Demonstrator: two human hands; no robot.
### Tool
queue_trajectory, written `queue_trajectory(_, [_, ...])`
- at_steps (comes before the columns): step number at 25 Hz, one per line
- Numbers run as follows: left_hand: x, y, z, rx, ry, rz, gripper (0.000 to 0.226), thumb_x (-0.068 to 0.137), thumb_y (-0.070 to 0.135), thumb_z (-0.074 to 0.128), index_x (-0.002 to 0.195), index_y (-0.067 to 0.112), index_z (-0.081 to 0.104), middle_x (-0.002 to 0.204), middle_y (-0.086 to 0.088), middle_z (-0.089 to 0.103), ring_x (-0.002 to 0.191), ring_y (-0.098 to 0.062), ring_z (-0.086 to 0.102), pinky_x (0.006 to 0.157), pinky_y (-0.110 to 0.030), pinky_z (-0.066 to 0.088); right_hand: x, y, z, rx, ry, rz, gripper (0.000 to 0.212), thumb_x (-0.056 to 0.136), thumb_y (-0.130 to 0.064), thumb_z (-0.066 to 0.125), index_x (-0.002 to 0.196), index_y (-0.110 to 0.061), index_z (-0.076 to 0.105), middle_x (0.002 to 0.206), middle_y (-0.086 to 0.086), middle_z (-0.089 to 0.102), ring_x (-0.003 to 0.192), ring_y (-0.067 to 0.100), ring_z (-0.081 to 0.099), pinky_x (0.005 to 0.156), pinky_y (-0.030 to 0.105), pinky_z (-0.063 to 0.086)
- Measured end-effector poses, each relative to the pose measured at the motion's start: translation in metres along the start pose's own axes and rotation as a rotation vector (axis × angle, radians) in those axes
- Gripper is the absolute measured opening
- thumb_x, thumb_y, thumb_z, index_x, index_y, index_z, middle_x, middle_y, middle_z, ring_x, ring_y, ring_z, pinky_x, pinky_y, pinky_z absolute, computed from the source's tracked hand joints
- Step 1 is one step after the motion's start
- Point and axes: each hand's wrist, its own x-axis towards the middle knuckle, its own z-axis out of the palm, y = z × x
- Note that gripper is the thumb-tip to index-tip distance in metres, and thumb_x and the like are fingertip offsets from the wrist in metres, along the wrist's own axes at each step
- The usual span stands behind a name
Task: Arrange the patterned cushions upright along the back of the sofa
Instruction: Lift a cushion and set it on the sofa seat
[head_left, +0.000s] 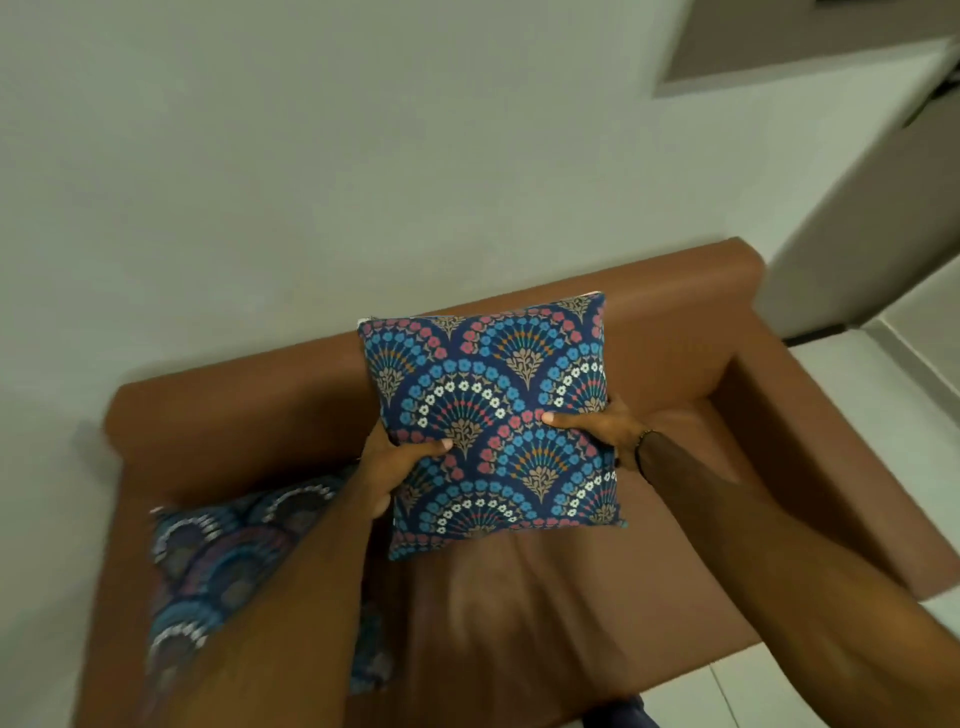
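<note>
Head view: both hands, left hand (400, 457) and right hand (597, 423), are gripping a square navy floral-fan fabric cushion (493, 415) by its side edges. It is looking light and soft, so pinching the edges should suit.

held cushion (493, 415): navy blue ground with a scalloped fan pattern; arcs of blue, pink-red and white flowers, orange and teal stems, tan leafy sprigs at each fan's base
second cushion (218, 551), at 8 o'clock from the held one: same fan print on dark blue, blurred, colours duller
sofa (675, 343): plain tan-brown leather look
wall (311, 156): plain pale grey-white
floor (852, 374), at 3 o'clock: light grey-white tiles
wristband (642, 451): dark
</note>
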Motion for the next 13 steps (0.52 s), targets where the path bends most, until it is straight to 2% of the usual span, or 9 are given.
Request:
queue_trajectory(2, [0.025, -0.007, 0.088, 0.016, -0.01, 0.022, 0.098, 0.07, 0.01, 0.099, 0.153, 0.018, 0.046, 0.14, 0.001, 0.06, 0.126, -0.022, 0.06, 0.106, -0.044, 0.052, 0.058, 0.02, -0.083, -0.021, 0.011, -0.034, 0.128, 0.022, -0.046, 0.112, 0.137, -0.014, 0.065, 0.135, 0.008, 0.075, 0.119, 0.034, 0.074, 0.101, 0.058, 0.061])
queue_trajectory(3, [0.038, -0.014, 0.132, 0.016, 0.008, 0.033, 0.098, 0.071, 0.006, 0.097, 0.152, 0.017, 0.044, 0.137, 0.001, 0.058, 0.124, -0.021, 0.058, 0.105, -0.041, 0.051, 0.077, 0.024, -0.118, -0.047, 0.02, -0.051, 0.138, 0.017, -0.048, 0.111, 0.142, -0.014, 0.063, 0.139, 0.006, 0.074, 0.123, 0.032, 0.072, 0.103, 0.058, 0.06])
queue_trajectory(4, [0.051, -0.023, 0.174, 0.016, 0.022, 0.049, 0.098, 0.071, 0.004, 0.097, 0.152, 0.016, 0.044, 0.135, 0.003, 0.057, 0.124, -0.02, 0.057, 0.104, -0.04, 0.051, 0.095, 0.028, -0.151, -0.056, 0.033, -0.062, 0.136, 0.021, -0.045, 0.112, 0.144, -0.013, 0.062, 0.141, 0.003, 0.072, 0.125, 0.03, 0.071, 0.105, 0.056, 0.059])
queue_trajectory(6, [0.075, -0.042, 0.252, -0.005, 0.054, 0.078, 0.096, 0.07, 0.001, 0.096, 0.15, 0.016, 0.046, 0.136, 0.003, 0.058, 0.124, -0.02, 0.059, 0.106, -0.04, 0.053, 0.12, 0.03, -0.209, -0.086, 0.05, -0.029, 0.113, 0.046, -0.027, 0.111, 0.146, -0.015, 0.058, 0.138, -0.004, 0.068, 0.125, 0.024, 0.066, 0.103, 0.048, 0.058])
queue_trajectory(7, [0.089, -0.054, 0.29, -0.003, 0.053, 0.091, 0.095, 0.07, 0.001, 0.096, 0.15, 0.016, 0.046, 0.139, 0.002, 0.058, 0.125, -0.02, 0.059, 0.107, -0.041, 0.053, 0.138, 0.036, -0.238, -0.099, 0.072, -0.015, 0.112, 0.049, -0.026, 0.109, 0.147, -0.017, 0.055, 0.139, -0.005, 0.065, 0.126, 0.023, 0.064, 0.102, 0.048, 0.058])
queue_trajectory(9, [0.109, -0.076, 0.349, -0.003, 0.055, 0.103, 0.097, 0.07, 0.002, 0.097, 0.151, 0.016, 0.046, 0.146, -0.001, 0.059, 0.131, -0.021, 0.06, 0.111, -0.043, 0.054, 0.171, 0.057, -0.287, -0.143, 0.115, -0.011, 0.135, 0.037, -0.036, 0.109, 0.156, -0.022, 0.047, 0.147, -0.005, 0.061, 0.133, 0.025, 0.06, 0.102, 0.054, 0.059])
queue_trajectory(10, [0.12, -0.088, 0.376, 0.006, 0.048, 0.106, 0.099, 0.069, 0.005, 0.098, 0.153, 0.017, 0.045, 0.149, -0.002, 0.058, 0.134, -0.021, 0.06, 0.113, -0.044, 0.054, 0.185, 0.072, -0.309, -0.142, 0.136, 0.021, 0.138, 0.038, -0.035, 0.107, 0.159, -0.025, 0.043, 0.151, -0.006, 0.058, 0.135, 0.027, 0.059, 0.099, 0.056, 0.06])
queue_trajectory(13, [0.147, -0.117, 0.434, 0.065, 0.027, 0.097, 0.106, 0.068, 0.015, 0.1, 0.156, 0.017, 0.042, 0.153, -0.004, 0.057, 0.139, -0.023, 0.057, 0.118, -0.048, 0.05, 0.218, 0.112, -0.354, -0.082, 0.153, 0.076, 0.121, 0.06, -0.02, 0.103, 0.162, -0.028, 0.039, 0.159, -0.002, 0.055, 0.144, 0.033, 0.055, 0.094, 0.051, 0.057])
